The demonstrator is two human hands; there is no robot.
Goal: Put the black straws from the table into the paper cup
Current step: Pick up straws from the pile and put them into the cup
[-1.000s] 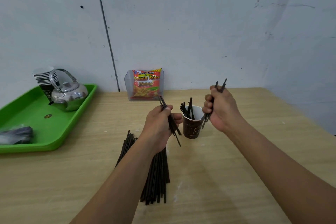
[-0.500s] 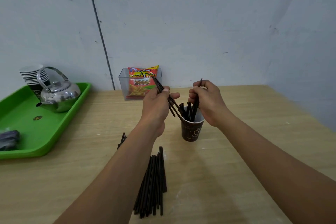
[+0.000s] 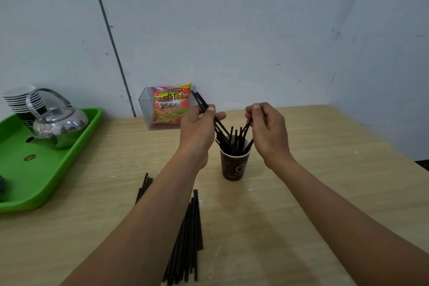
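At the far left edge, nine o'clock of the paper cup (image 3: 234,165), a dark object (image 3: 1,184) is cut off by the frame and cannot be made out. It lies on a green tray (image 3: 34,181) whose left part is also cropped. On the tray a steel kettle (image 3: 58,127) hides much of a stack of cups (image 3: 19,100) behind it. At eleven o'clock of the cup a clear box (image 3: 145,109) against the wall holds a snack packet (image 3: 170,109). The black straws (image 3: 188,234) lie in a pile on the worktop (image 3: 325,169) at seven o'clock of the cup; the left forearm covers part of them, and only a few tips show on its left side. The left hand (image 3: 197,132) grips a slanted bundle of straws (image 3: 201,102), its lower ends at the cup's mouth among those standing inside. The right hand (image 3: 269,132), at two o'clock, pinches a single straw (image 3: 246,126) whose foot is in the cup. From three to five o'clock the worktop runs on in plain wood to its right edge.
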